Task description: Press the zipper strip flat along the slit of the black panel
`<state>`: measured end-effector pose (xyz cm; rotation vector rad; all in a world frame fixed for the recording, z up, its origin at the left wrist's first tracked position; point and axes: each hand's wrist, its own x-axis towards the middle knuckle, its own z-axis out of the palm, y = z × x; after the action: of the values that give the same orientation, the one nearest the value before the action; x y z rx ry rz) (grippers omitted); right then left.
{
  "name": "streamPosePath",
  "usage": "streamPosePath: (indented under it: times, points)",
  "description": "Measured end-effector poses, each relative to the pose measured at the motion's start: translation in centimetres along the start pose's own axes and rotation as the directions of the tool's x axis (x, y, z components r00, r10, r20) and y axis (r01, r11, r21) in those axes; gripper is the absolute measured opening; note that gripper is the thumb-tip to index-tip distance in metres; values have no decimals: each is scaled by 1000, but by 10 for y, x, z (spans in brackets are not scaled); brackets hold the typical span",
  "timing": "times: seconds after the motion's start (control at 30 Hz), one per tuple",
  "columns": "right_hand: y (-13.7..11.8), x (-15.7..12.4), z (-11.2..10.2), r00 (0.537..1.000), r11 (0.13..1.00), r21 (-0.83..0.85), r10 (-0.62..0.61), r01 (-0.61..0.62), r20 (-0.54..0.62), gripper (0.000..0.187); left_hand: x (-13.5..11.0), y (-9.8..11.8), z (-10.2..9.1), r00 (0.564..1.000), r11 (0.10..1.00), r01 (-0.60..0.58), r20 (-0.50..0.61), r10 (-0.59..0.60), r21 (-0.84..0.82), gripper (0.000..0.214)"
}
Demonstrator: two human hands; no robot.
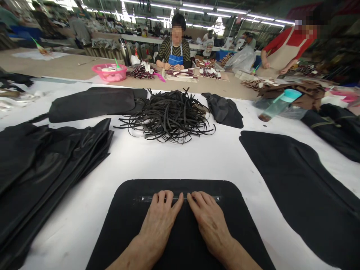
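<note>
A black fabric panel (126,225) with rounded corners lies flat on the white table in front of me. Across its upper part runs a thin slit line (202,197) with pale edges. My left hand (160,219) rests flat on the panel, fingers stretched out to the slit. My right hand (208,217) lies flat beside it, its fingertips also on the slit. Neither hand holds anything. A heap of black strips (168,114) sits further back in the middle of the table.
A stack of black panels (42,172) lies at the left, another black piece (303,187) at the right, more black fabric (92,103) behind. A teal-lidded bottle (277,103) lies at the right. A pink basket (111,72) and two people working are at the far table.
</note>
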<state>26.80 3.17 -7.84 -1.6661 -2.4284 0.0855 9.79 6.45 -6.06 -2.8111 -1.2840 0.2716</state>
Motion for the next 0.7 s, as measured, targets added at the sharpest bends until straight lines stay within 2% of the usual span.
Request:
streamPosePath:
  times: [0.1, 0.2, 0.37, 0.47, 0.57, 0.7]
  points:
    - [11, -11, 1, 998, 1000, -18, -5, 4, -55, 48, 4, 5, -4, 999, 999, 38, 24, -38, -37, 58]
    - [25, -18, 3, 995, 996, -79, -53, 46, -83, 49, 6, 3, -5, 999, 996, 54, -1, -54, -66, 53]
    - [57, -36, 0, 995, 981, -192, -57, 41, -79, 46, -14, -19, 6, 998, 995, -15, -66, 9, -102, 50]
    - [74, -48, -2, 997, 971, -237, -33, 15, -74, 47, -34, -38, 17, 998, 995, 12, -59, -18, -99, 51]
    - [77, -52, -1, 997, 967, -254, -25, 6, -72, 48, -47, -54, 22, 997, 988, 67, -38, -73, -138, 53]
    - [68, -46, -4, 999, 971, -237, 12, -24, -51, 50, -56, -69, 23, 984, 971, 161, -46, -172, -177, 53]
